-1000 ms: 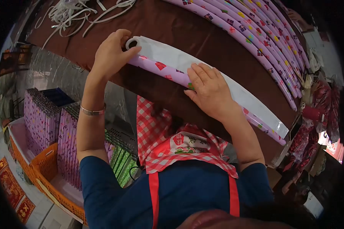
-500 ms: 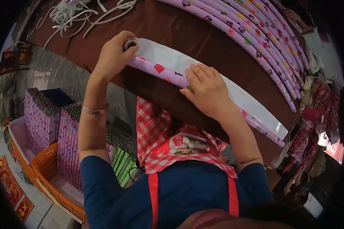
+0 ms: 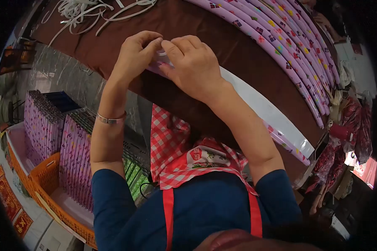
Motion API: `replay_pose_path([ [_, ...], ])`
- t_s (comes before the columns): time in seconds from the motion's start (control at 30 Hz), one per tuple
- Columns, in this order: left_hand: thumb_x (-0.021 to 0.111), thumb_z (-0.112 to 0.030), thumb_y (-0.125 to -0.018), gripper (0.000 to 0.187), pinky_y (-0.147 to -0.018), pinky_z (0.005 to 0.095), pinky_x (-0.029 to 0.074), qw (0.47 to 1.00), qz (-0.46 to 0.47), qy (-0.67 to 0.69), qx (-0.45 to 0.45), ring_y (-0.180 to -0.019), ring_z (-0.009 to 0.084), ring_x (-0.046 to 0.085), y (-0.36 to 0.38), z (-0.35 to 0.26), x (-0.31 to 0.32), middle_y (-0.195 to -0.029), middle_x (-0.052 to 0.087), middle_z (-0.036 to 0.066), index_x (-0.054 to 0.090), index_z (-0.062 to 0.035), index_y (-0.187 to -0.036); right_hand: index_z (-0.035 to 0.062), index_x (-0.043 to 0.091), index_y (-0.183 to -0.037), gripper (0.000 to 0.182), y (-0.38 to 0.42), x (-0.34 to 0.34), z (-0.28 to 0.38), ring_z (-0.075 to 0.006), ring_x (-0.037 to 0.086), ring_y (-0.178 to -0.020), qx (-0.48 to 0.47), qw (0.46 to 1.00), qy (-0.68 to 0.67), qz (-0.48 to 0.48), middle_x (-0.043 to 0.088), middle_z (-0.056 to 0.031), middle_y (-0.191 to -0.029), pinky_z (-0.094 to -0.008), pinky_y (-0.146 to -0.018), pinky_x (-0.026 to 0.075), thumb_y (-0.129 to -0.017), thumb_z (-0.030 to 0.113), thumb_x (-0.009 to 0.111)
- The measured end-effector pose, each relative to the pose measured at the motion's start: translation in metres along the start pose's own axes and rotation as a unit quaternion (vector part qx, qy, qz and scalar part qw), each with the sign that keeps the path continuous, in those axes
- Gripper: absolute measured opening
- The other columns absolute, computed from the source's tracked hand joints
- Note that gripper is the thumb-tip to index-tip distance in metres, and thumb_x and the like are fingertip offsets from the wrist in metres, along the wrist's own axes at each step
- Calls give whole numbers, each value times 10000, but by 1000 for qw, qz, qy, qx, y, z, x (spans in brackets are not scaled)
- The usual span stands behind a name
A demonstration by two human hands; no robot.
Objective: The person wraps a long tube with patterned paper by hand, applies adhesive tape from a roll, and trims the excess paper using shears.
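A long lilac gift-print sheet (image 3: 287, 144) with a white back (image 3: 259, 102) lies along the table's near edge, its lilac side folded or rolled along the front. At its left end, my left hand (image 3: 137, 52) is closed round a small ring-shaped roll (image 3: 161, 53), of which only a pale curved edge shows between the fingers. My right hand (image 3: 192, 62) meets it there, thumb and fingers bent together beside the left fingertips. Whatever the right fingers pinch is hidden. Under the right forearm, the middle of the sheet is covered.
Several finished-looking lilac printed tubes (image 3: 276, 39) lie side by side across the brown tabletop (image 3: 188, 25). Loose white strips (image 3: 81, 12) are heaped at the far left. An orange basket (image 3: 44, 173) with upright lilac bundles (image 3: 75, 161) stands below left. Red plastic-wrapped items (image 3: 356, 121) are at right.
My right hand has lifted off the middle of the sheet and moved left to the left hand at the sheet's end. The ring-shaped roll is now mostly covered by fingers.
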State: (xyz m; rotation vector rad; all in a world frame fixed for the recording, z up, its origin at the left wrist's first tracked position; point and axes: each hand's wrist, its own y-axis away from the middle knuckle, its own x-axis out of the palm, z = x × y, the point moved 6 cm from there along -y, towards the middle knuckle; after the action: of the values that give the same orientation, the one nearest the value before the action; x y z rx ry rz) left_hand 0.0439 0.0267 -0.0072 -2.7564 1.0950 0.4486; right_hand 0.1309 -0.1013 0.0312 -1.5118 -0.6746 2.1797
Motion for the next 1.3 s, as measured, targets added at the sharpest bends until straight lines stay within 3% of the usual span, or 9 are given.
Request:
replay_pose_path([
  [0.13, 591, -142, -962, 234, -645, 249, 512, 999, 27, -3, -19, -765, 103, 634, 0, 6, 2, -888, 710, 68, 676, 39, -1083, 74, 666, -923, 192, -6, 23, -7, -268, 614, -918, -17, 996, 84, -1, 646, -79, -909, -392, -785, 508, -772, 180, 715],
  [0.5, 681, -90, -853, 361, -694, 267, 536, 994, -94, -7, 56, -802, 131, 674, 9, 12, -1, -925, 717, 92, 608, -21, -1200, 40, 657, -949, 162, 3, 15, -24, -323, 627, -943, 23, 999, -34, -6, 667, -108, -957, -433, -847, 500, -798, 97, 677],
  [0.6, 694, -74, -829, 402, -726, 292, 550, 992, -120, -32, 8, -834, 160, 688, 12, 7, -5, -969, 718, 117, 587, -22, -1213, 31, 643, -932, 144, 5, 12, -28, -333, 620, -933, 31, 999, -42, -8, 657, -120, -940, -440, -839, 489, -805, 93, 672],
  [0.8, 682, -58, -826, 421, -723, 313, 555, 988, -86, -69, 108, -829, 204, 702, -2, 4, 7, -995, 725, 127, 576, -16, -1231, 25, 632, -909, 130, 4, 6, -31, -332, 609, -921, 25, 998, -46, -24, 643, -121, -905, -439, -841, 469, -806, 91, 673],
  [0.87, 671, -60, -832, 419, -732, 315, 553, 992, -77, -65, 76, -827, 205, 703, -4, 4, 10, -986, 729, 122, 577, -20, -1238, 23, 632, -909, 129, 6, 3, -31, -332, 607, -923, 25, 999, -40, -16, 644, -122, -905, -440, -852, 466, -809, 92, 674],
  [1.03, 642, -88, -849, 412, -758, 321, 545, 995, -55, -84, 25, -820, 198, 703, -7, 6, 11, -968, 741, 103, 582, -30, -1252, 9, 656, -912, 195, 14, -8, -35, -322, 607, -919, 25, 998, -4, 50, 649, -118, -906, -439, -858, 463, -812, 163, 723],
  [1.13, 676, -90, -894, 405, -665, 282, 517, 994, -53, -93, 16, -794, 115, 646, -6, 6, 13, -993, 724, 80, 577, -55, -1286, 66, 676, -844, 204, 22, -11, -41, -291, 585, -907, 25, 998, 7, 55, 628, -89, -878, -443, -893, 438, -828, 266, 710],
  [1.2, 652, -147, -847, 425, -787, 349, 532, 992, -57, -110, 21, -826, 221, 692, -7, 6, 15, -973, 745, 85, 588, -69, -1260, 68, 675, -825, 202, 24, -12, -42, -291, 586, -898, 26, 998, 16, 60, 626, -87, -868, -442, -889, 439, -839, 268, 702],
  [1.3, 658, -152, -848, 408, -802, 358, 525, 990, -66, -121, 16, -848, 245, 689, -6, 5, 16, -960, 745, 81, 594, -83, -1245, 47, 679, -846, 199, 24, -18, -40, -299, 594, -874, 36, 996, 33, 74, 631, -93, -856, -436, -854, 452, -853, 245, 696],
])
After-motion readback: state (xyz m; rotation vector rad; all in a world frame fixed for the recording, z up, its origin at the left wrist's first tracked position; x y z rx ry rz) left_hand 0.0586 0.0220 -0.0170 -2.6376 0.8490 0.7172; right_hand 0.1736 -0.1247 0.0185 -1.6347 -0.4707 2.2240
